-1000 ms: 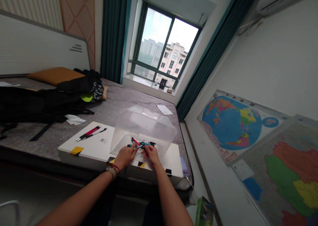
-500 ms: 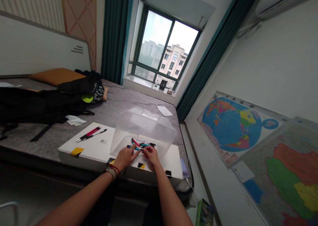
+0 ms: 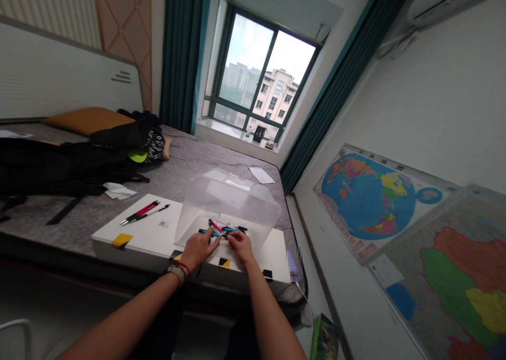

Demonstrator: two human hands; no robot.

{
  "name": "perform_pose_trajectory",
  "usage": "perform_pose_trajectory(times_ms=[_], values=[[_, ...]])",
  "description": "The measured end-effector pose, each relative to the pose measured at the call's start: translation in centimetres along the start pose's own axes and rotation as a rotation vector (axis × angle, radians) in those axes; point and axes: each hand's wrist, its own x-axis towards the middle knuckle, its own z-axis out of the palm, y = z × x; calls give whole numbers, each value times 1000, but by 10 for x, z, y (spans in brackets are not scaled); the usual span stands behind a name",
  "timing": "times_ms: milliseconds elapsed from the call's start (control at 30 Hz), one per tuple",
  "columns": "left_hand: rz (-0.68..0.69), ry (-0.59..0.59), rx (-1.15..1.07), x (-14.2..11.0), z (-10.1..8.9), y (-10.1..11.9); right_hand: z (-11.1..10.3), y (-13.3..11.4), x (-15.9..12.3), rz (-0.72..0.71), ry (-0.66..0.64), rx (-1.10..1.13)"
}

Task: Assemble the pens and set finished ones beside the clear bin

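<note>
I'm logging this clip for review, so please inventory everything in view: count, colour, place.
pens: about three, red and black, on box
loose pens: several, red, teal, black, at bin
bin: one, clear, on box
box: one or two, white, on bed
tape: four patches, yellow and black, box edge
bed: one, grey, centre
bag: one, black, bed left
cushion: one, orange, behind bag
tissue: one, white, by bag
paper: one, white, bed right
headboard: one, white, left
window: one, green frame, ahead
curtains: two, teal, beside window
maps: two, multicoloured, right wall
air conditioner: one, white, upper right
left hand: one, on teal pen
right hand: one, by loose pens
</note>
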Motion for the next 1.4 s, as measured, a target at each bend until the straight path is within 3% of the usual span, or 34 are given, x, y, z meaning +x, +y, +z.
perform_pose_trajectory(times_ms=[967, 1400], values=[[-69, 17, -27, 0, -5, 3, 0, 4, 3, 5, 63, 46], [-179, 146, -320, 4, -6, -7, 2, 5, 6, 14, 130, 193]])
